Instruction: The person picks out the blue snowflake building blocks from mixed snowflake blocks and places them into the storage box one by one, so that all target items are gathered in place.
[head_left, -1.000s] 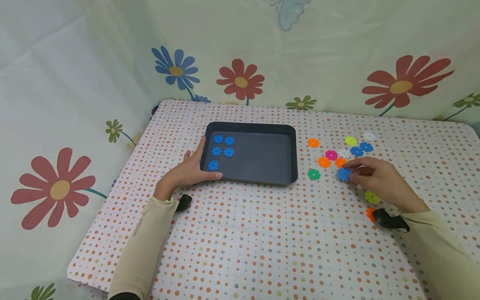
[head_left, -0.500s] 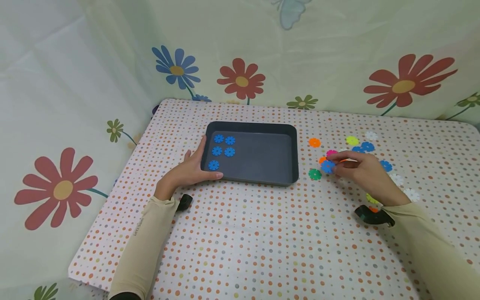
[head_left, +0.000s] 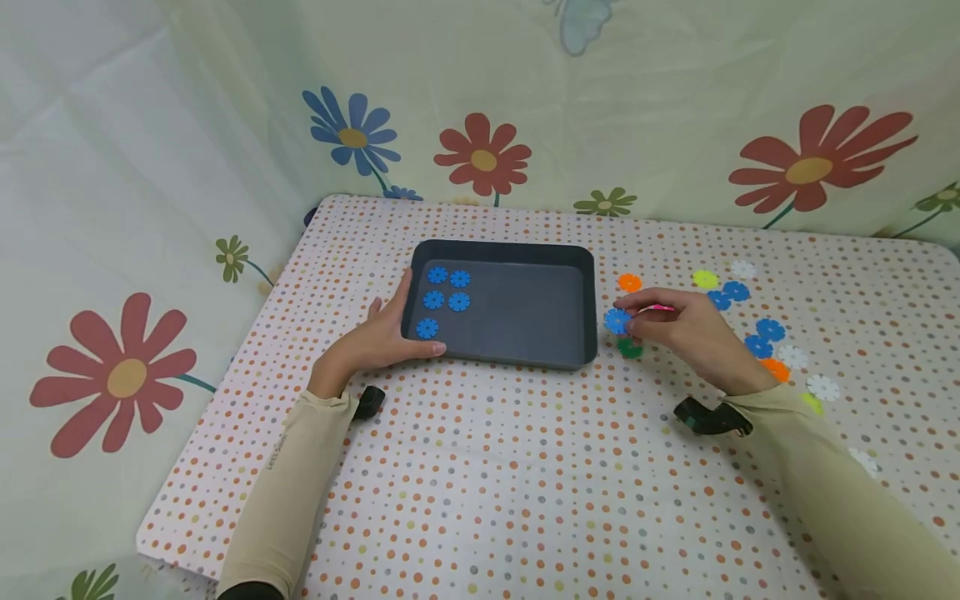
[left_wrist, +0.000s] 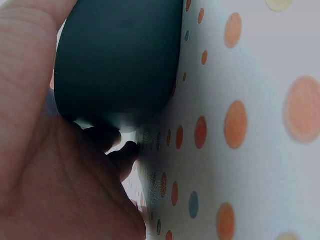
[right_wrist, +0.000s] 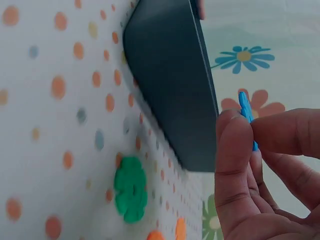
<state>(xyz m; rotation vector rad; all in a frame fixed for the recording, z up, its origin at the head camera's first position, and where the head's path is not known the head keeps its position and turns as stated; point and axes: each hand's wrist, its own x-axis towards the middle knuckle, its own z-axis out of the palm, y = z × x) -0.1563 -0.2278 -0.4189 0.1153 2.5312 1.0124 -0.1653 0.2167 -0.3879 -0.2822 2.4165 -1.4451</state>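
I pinch a blue notched disc (head_left: 617, 321) in my right hand (head_left: 686, 329), just beside the grey tray (head_left: 521, 317) at 3 o'clock. My left hand (head_left: 378, 337), thumb extended, presses its 8 o'clock corner. Five blue discs (head_left: 433, 300) lie inside, toward 9 o'clock.

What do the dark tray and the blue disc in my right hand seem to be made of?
Dark tray: perhaps coated metal, possibly hard plastic; its rounded corners look smooth and mostly matte.
Blue disc, in your right hand: likely smooth plastic, being thin, evenly coloured and notched around the edge.
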